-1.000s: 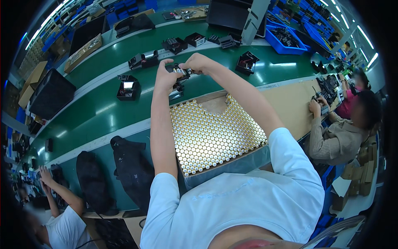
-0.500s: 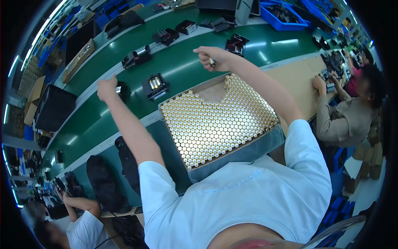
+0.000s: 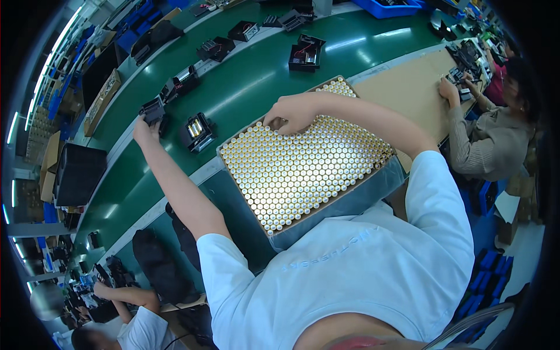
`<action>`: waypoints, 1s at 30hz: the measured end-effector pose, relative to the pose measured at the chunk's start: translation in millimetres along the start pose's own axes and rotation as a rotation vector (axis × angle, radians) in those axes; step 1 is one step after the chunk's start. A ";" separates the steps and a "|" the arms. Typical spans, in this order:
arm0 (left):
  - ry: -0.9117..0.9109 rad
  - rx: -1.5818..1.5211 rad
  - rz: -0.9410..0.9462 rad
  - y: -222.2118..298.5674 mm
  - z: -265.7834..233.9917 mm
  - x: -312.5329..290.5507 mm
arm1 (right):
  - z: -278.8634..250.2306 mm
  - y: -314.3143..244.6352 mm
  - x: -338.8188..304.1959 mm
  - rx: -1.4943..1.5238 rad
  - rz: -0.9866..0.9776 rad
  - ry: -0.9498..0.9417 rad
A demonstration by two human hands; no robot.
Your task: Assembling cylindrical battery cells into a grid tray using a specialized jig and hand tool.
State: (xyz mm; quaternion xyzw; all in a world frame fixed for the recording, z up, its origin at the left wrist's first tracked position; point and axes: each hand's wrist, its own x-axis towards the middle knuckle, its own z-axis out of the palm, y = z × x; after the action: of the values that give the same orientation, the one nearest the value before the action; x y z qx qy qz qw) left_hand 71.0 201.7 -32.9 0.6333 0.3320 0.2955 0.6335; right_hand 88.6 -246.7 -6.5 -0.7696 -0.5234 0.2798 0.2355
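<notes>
At the far left, my left hand (image 3: 142,129) grips a small black plastic case (image 3: 153,109), tilted over the green belt. My right hand (image 3: 293,114) reaches into a carton (image 3: 344,203) packed with upright gold-and-silver cylindrical batteries (image 3: 303,175). Its fingers curl down at the far edge of the rows, touching the batteries there; whatever they hold is hidden under the hand. Between my hands an open black battery case (image 3: 197,129) lies on the belt, with several batteries inside.
Beyond, more black cases (image 3: 306,52) with red wires stand along the green belt (image 3: 245,87). A brown board (image 3: 402,96) lies right of the carton, where a co-worker (image 3: 490,134) handles parts. Another person (image 3: 140,326) works at lower left. Black bags (image 3: 160,262) hang nearby.
My right hand has come back from over the belt, where it held a battery, down to the carton's batteries. My left hand now has a black case raised in it. The belt's cases have shifted left.
</notes>
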 end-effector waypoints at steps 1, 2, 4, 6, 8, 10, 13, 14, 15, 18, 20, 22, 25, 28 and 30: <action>-0.029 -0.014 -0.005 -3.5 3.1 -11.7 | -0.2 1.2 0.4 0.011 0.010 -0.005; -0.060 -0.029 -0.011 -2.5 9.4 -19.1 | 0.3 2.0 0.4 0.022 0.022 -0.010; -0.106 -0.065 -0.028 -2.9 13.6 -26.2 | -0.3 -3.4 2.6 -0.004 0.008 -0.026; -0.153 -0.102 -0.045 0.0 21.4 -29.2 | -2.7 -9.0 4.7 -0.059 -0.018 -0.061; -0.196 -0.141 -0.059 7.8 30.5 -27.9 | -5.9 -14.4 3.5 -0.089 -0.035 -0.079; -0.239 -0.179 -0.069 11.2 45.1 -36.3 | -9.8 -20.8 1.4 -0.082 -0.040 -0.085; -0.314 -0.235 -0.080 14.2 68.5 -62.2 | -13.3 -21.6 0.9 -0.077 -0.043 -0.080; -0.342 -0.254 -0.083 15.2 78.4 -71.0 | -11.5 -14.7 2.9 -0.103 -0.066 -0.087; -0.362 -0.275 -0.088 15.3 81.9 -77.4 | -9.3 -10.4 6.3 -0.131 -0.093 -0.100; -0.401 -0.324 -0.095 20.2 94.1 -95.4 | -8.6 -1.5 10.4 -0.196 -0.145 -0.132; -0.455 -0.284 -0.121 18.7 102.1 -120.9 | -11.5 -3.1 4.6 -0.161 -0.178 -0.055; -0.506 -0.245 -0.147 17.9 104.4 -138.1 | -15.9 -7.3 1.8 -0.126 -0.213 0.018; -0.532 -0.286 -0.154 4.8 96.7 -140.4 | -43.5 -17.4 10.9 -0.099 -0.296 0.134; -0.560 -0.334 -0.165 -2.9 96.4 -147.0 | -73.1 -47.2 36.0 -0.047 -0.085 0.304; -0.580 -0.330 -0.146 8.1 103.7 -153.2 | -82.6 -57.5 60.7 -0.034 0.002 0.345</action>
State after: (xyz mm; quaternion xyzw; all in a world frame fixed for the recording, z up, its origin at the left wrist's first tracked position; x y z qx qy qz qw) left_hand 61.2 17.2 -20.0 0.5544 0.1303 0.1069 0.8150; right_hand 123.7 -175.9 80.5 -0.8106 -0.4792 0.1351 0.3084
